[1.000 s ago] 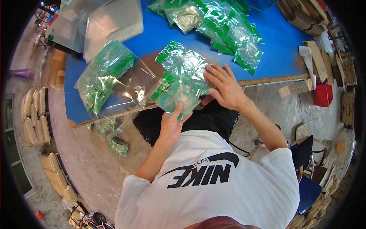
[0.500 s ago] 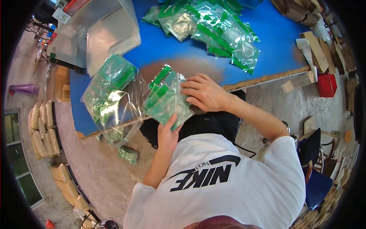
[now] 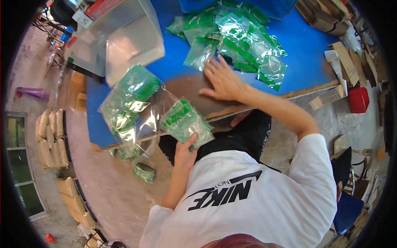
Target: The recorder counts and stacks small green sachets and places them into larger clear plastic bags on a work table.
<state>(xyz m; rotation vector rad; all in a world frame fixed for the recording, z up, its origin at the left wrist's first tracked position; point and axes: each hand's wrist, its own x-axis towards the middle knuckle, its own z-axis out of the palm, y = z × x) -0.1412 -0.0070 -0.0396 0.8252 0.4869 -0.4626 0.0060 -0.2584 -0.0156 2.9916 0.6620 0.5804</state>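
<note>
— What do you see at the hands?

— I look down at the blue table (image 3: 297, 45). My left hand (image 3: 185, 153) is at the near edge of the table, and its fingers are closed on a small stack of green packets (image 3: 186, 122). The thumb presses on the near end of the stack. The stack is tilted, half over the table edge.

— And the other hand?

— My right hand (image 3: 223, 80) lies flat on the table, fingers spread apart, holding nothing. Its fingertips touch the near side of a heap of green packets in clear bags (image 3: 235, 37), which lies in the far middle part of the table.

— What is beside the stack?

— Just to the left of it there is a big clear bag (image 3: 128, 107), with more green packets inside. It hangs partly over the near edge. Farther left and far, some empty clear bags (image 3: 120, 41) lie flat. One green packet (image 3: 144, 172) is on the floor, below the big bag.

— Anything on the right?

— Cardboard pieces (image 3: 343, 62) at the right end of the table, and a red box (image 3: 359, 99) near them.
</note>
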